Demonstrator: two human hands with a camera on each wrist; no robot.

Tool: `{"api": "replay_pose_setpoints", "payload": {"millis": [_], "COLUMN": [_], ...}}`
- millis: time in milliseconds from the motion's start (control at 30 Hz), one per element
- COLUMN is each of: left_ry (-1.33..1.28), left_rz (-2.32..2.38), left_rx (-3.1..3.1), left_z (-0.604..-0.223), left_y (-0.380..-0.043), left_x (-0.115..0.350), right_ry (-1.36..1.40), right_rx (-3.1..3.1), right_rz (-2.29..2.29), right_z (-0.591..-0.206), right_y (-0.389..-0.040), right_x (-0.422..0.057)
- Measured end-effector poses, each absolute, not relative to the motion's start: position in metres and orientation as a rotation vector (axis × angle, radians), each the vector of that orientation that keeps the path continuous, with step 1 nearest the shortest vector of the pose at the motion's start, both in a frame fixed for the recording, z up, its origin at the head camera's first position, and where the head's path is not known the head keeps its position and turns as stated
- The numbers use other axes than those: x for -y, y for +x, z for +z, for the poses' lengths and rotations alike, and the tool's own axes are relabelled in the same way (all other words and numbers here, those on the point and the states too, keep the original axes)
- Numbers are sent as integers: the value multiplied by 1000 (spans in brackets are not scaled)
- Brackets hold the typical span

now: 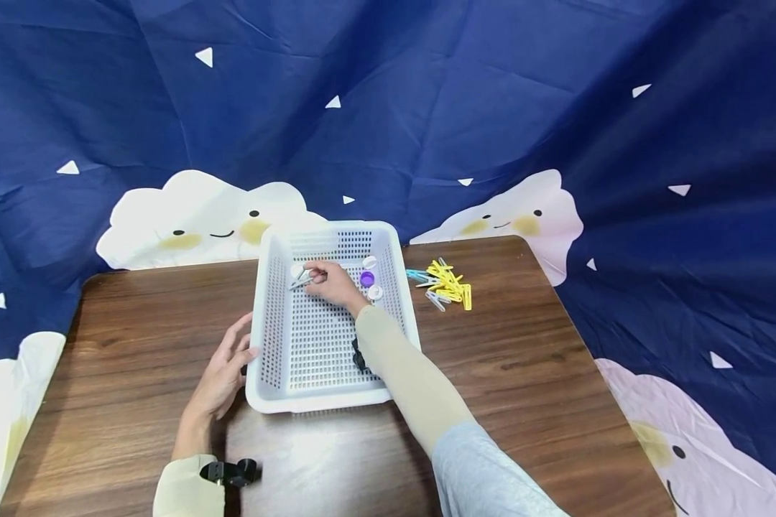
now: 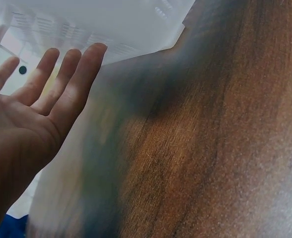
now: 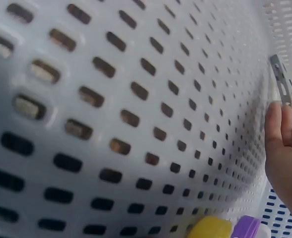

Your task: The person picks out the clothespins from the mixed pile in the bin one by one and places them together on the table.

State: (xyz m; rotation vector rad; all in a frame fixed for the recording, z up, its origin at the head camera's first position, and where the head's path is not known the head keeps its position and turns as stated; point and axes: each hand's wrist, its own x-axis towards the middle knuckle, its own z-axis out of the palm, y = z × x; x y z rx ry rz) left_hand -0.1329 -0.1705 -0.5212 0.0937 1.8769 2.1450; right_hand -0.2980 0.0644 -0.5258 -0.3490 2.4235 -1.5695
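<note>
A white plastic basket (image 1: 323, 397) with slotted walls stands on the wooden table. My right hand (image 1: 333, 283) reaches inside it and pinches a grey clothespin (image 1: 300, 281) above the basket floor, near the left wall. In the right wrist view, that clothespin (image 3: 280, 77) sticks out past the fingertips. A white cap (image 1: 297, 271) lies beside it. To the right of the hand, also in the basket, are a purple cap (image 1: 367, 278) and two more white caps (image 1: 375, 292). Outside the left wall, my left hand (image 2: 32, 114) touches the basket with its fingers nearly straight.
Right of the basket, a loose pile of yellow clothespins (image 1: 449, 283) lies on the table (image 1: 491, 373), mixed with blue and grey ones. A yellow cap (image 3: 210, 228) shows in the right wrist view. Behind the table hangs a dark blue cloth (image 1: 388, 129) printed with clouds.
</note>
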Motion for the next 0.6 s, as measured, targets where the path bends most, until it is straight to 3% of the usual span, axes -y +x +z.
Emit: {"api": "replay_pose_setpoints", "payload": {"millis": [600], "left_ry": [101], "left_rz": [2168], "left_rx": [-1867], "left_z": [-523], "left_y": [-134], "left_x": [170], "right_ry": [-405], "right_rx": [-2574], "right_rz": [-1328], "right_z": [-524], "right_y": [-295], "right_x": [-61]}}
